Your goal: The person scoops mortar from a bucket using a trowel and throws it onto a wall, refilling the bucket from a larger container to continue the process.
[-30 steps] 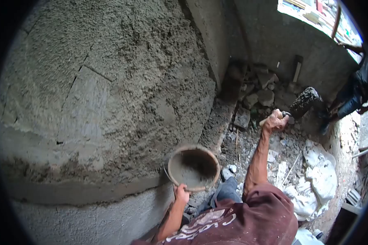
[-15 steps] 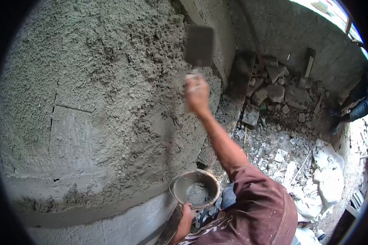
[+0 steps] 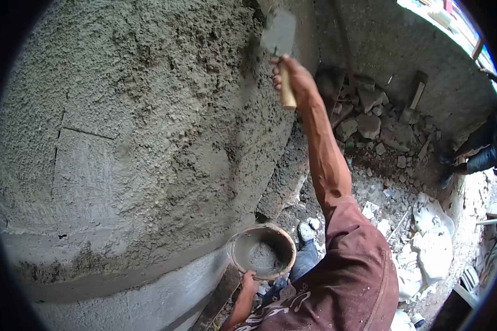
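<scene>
My right hand [image 3: 294, 80] is closed round the wooden handle of a trowel [image 3: 279, 32], raised high near the wall's right edge. The trowel's flat grey blade points up. Low down, my left hand [image 3: 249, 282] grips the rim of a round bucket [image 3: 290, 263], its fingers partly hidden by the bucket's side. Wet grey mortar [image 3: 265, 258] lies in the bottom of the bucket. Rough, lumpy mortar covers the wall [image 3: 165, 138] to my left, with a smoother patch [image 3: 88, 171] at its lower left.
Broken stones and rubble [image 3: 370, 126] lie in the far corner, a piece of wood [image 3: 418, 91] among them. White sacks [image 3: 433, 237] rest on the littered ground at right. Another person's leg [image 3: 480, 160] shows at the far right edge.
My right hand has moved up and to the right with the trowel, and the wrist has turned so the handle now shows. My left hand still holds the bucket.
</scene>
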`<state>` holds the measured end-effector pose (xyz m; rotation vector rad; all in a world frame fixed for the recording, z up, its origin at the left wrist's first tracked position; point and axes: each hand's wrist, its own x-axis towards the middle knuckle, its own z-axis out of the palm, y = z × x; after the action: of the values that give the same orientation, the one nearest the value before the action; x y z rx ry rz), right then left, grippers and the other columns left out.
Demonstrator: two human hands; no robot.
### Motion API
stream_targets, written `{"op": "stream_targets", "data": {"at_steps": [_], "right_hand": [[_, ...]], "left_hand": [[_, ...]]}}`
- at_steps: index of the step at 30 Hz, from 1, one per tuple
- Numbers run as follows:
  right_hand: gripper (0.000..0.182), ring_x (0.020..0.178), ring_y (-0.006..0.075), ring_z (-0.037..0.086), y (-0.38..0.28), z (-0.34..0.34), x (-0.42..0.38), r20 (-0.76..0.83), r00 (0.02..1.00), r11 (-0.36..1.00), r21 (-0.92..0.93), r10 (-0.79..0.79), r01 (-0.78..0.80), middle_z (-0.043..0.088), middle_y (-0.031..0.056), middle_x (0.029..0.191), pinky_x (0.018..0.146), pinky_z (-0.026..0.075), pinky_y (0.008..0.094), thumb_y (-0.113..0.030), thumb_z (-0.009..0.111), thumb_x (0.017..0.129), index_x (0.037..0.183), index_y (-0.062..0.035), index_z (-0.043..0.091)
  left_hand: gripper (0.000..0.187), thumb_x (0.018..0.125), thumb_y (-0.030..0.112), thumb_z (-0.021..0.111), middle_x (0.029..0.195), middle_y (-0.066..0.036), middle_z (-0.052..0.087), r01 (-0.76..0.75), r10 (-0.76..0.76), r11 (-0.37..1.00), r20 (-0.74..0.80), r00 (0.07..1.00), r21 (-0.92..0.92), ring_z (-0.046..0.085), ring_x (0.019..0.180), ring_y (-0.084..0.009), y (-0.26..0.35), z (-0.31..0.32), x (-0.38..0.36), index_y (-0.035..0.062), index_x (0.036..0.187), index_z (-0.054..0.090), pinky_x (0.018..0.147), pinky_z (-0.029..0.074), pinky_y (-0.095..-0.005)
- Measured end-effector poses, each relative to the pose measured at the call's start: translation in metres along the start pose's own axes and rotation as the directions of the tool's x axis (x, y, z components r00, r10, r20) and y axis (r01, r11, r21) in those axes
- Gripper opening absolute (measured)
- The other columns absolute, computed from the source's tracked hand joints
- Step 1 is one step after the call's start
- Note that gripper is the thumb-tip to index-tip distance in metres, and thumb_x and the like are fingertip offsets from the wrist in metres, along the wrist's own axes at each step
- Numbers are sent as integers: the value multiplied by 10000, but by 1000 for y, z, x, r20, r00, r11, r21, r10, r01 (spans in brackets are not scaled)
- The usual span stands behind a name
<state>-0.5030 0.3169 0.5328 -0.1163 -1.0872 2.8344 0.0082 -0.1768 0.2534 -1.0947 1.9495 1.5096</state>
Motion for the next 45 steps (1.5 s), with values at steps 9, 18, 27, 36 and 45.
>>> {"op": "stream_targets", "data": {"at_steps": [9, 18, 27, 36, 45], "right_hand": [[401, 721, 213, 621, -21, -101, -142, -495, -23, 468, -836, -869, 287, 620, 127, 907, 632, 566, 334, -300, 550, 882, 1085, 44, 503], [280, 588, 309, 554, 205, -18, -319, 12, 999, 534, -845, -52, 38, 546, 169, 650, 559, 448, 400, -258, 611, 845, 959, -29, 497], [232, 721, 349, 650, 222, -69, -361, 232, 877, -232, -907, 421, 352, 630, 230, 742, 611, 517, 449, -149, 485, 788, 907, 15, 598], [210, 460, 226, 531, 168, -26, -371, 202, 860, -168, -935, 469, 311, 528, 115, 559, 412, 432, 366, -201, 504, 816, 690, -44, 566], [289, 492, 93, 516, 179, 29, -490, 35, 672, 636, -364, 740, -681, 523, 23, 676, 423, 442, 228, -335, 541, 908, 990, -60, 579]], "left_hand": [[490, 609, 63, 577, 1109, -129, 475, 153, -263, 884, -199, 944, -442, 497, 1029, -378, 67, 22, -27, 98, 1088, 480, 808, 426, -654], [614, 631, 42, 576, 1216, -153, 407, 186, -256, 907, -144, 956, -378, 409, 1161, -399, 101, 38, -27, 128, 1217, 412, 872, 364, -713], [481, 668, 92, 561, 977, -83, 541, -316, 321, 945, 59, 945, -79, 550, 843, -213, 176, 95, -58, 79, 1138, 459, 531, 491, -369], [619, 693, 118, 534, 1119, -195, 568, -668, 670, 742, 44, 741, -57, 549, 988, -274, 201, 68, -108, -72, 1268, 403, 882, 426, -348], [398, 709, 93, 534, 904, -79, 555, -681, 737, 673, 186, 650, -288, 520, 812, -170, 190, 32, -140, -19, 1090, 497, 765, 449, -287]]}}
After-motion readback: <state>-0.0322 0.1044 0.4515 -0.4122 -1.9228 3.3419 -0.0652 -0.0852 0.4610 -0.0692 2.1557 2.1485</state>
